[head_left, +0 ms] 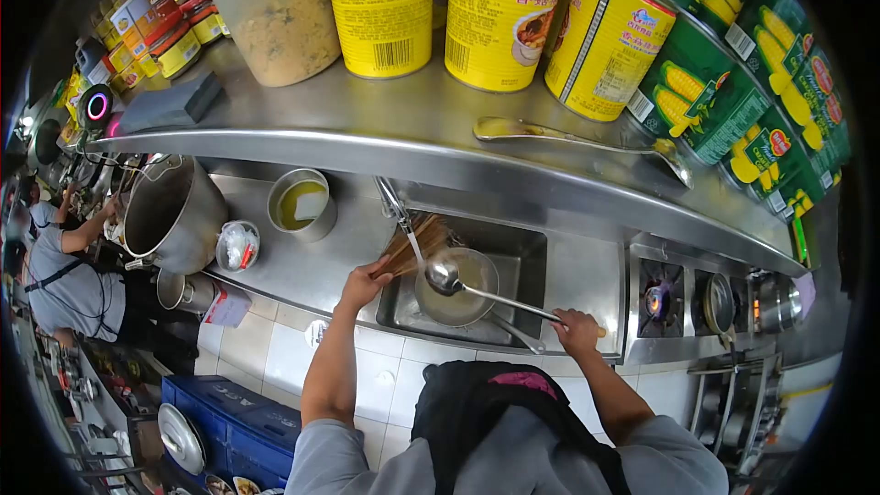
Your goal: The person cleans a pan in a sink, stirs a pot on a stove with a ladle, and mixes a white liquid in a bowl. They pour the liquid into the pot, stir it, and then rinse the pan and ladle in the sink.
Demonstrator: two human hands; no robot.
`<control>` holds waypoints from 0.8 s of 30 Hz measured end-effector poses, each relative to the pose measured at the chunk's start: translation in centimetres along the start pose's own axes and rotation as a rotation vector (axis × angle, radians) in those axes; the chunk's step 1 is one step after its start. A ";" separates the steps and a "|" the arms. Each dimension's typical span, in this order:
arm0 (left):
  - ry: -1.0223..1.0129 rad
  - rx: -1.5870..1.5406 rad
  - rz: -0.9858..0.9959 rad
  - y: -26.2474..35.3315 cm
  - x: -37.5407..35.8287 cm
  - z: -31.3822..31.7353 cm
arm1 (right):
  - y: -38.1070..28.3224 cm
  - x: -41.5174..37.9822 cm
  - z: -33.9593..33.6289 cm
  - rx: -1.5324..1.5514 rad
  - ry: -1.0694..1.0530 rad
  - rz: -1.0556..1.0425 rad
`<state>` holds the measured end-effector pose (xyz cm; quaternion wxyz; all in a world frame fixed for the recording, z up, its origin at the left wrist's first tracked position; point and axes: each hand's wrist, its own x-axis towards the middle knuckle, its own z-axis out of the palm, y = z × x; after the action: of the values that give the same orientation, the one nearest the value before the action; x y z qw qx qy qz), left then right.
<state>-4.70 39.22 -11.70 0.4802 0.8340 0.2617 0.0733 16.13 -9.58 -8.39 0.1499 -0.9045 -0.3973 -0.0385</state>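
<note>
My left hand (pixel 367 282) is closed round a bamboo wok brush (pixel 417 243), its bristles fanned out over the left of the sink (pixel 527 261). In my right hand (pixel 577 332) is the handle of a metal ladle (pixel 444 277), whose bowl hangs over a round pan (pixel 463 309). The pan sits in the sink with cloudy liquid inside, and its handle (pixel 518 335) points toward me. Water runs from the faucet (pixel 394 202) down to the ladle's bowl.
A steel shelf (pixel 412 115) crosses above the sink, bearing yellow cans (pixel 378 9) and a long spoon (pixel 568 131). A pot with yellowish liquid (pixel 302 204) and a large stockpot (pixel 172 211) stand left. Right, a burner (pixel 658 301) is lit. Another person (pixel 73 280) works far left.
</note>
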 end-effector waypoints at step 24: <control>0.557 0.175 0.337 0.4 -1.3 2.4 | -10.1 3.0 -0.6 2.519 -1.382 1.313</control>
<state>-4.77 36.55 -12.46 0.2978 0.8515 0.2465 0.3543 10.85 -1.19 -4.82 -0.5622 0.0546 -0.2832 -0.7751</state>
